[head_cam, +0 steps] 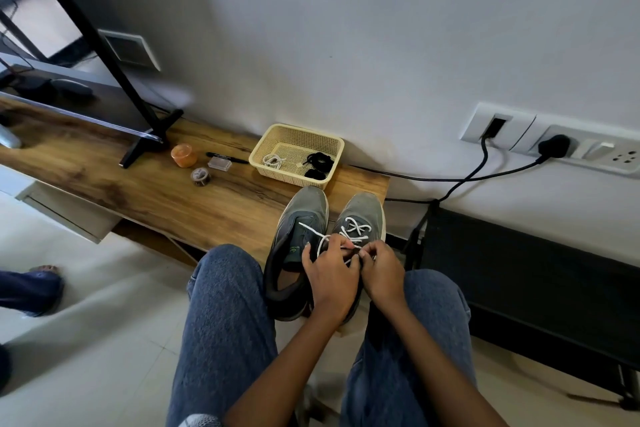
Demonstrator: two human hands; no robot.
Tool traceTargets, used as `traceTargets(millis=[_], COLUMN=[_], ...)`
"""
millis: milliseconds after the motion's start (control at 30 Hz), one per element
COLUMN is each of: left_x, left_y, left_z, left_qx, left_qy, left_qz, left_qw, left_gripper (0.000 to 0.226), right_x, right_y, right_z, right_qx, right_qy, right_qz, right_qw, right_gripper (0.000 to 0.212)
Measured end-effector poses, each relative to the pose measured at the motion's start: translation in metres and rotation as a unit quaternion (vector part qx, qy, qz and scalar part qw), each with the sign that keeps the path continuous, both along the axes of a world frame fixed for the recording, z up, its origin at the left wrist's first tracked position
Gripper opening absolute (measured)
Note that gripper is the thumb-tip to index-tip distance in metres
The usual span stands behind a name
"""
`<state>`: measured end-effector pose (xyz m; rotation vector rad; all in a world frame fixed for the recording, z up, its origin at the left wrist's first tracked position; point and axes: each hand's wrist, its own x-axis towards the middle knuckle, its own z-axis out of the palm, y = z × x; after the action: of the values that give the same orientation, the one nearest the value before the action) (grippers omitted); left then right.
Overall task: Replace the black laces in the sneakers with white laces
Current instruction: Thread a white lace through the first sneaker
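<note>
Both hands pinch the thin white cord lace over the right grey mesh sneaker on the wooden counter, left hand and right hand equally near, the shoe's length running away toward the wall

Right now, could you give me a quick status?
Both hands, left hand and right hand, pinching white lace on right sneaker. Left sneaker unlaced. Nothing obstructing.

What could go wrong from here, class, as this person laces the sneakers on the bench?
1. The right sneaker sits at the bench end, so a hard tug might tip it off.
2. The white lace trails loose across the left sneaker, so it could snag or lace unevenly while both hands, left hand and right hand, pinch it.
</note>
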<state>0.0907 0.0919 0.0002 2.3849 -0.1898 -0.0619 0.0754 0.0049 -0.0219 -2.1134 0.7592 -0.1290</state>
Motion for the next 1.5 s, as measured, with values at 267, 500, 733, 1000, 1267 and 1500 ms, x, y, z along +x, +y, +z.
traceTargets(millis=[267,500,733,1000,1267,1500], left_x=[-0.005,-0.003,-0.002,0.011,0.037,0.039], left_y=[-0.002,0.003,0.004,0.021,0.025,0.020], left_z=[-0.008,-0.008,-0.012,-0.008,-0.021,-0.036], left_qx=[0.003,0.030,0.020,0.008,0.142,0.172], left_qy=[-0.048,-0.044,-0.043,-0.032,-0.079,-0.135], left_qz=[0.033,0.066,0.067,-0.014,-0.109,-0.110], left_qw=[0.998,0.996,0.997,0.999,0.981,0.970], left_gripper=[0.014,0.035,0.037,0.052,0.052,0.059], right_x=[-0.006,-0.011,-0.016,-0.023,0.013,0.046], right_y=[-0.014,-0.030,-0.030,-0.043,-0.043,-0.046], right_z=[0.021,0.053,0.074,0.059,0.033,0.023], right_qx=[0.150,0.194,0.188,0.038,-0.049,-0.088], right_qy=[-0.085,-0.174,-0.210,-0.094,-0.013,0.039], right_qz=[-0.087,-0.108,-0.089,-0.060,0.028,0.055], right_qw=[0.981,0.959,0.955,0.993,0.998,0.994], right_gripper=[0.020,0.021,0.021,0.012,0.015,0.014])
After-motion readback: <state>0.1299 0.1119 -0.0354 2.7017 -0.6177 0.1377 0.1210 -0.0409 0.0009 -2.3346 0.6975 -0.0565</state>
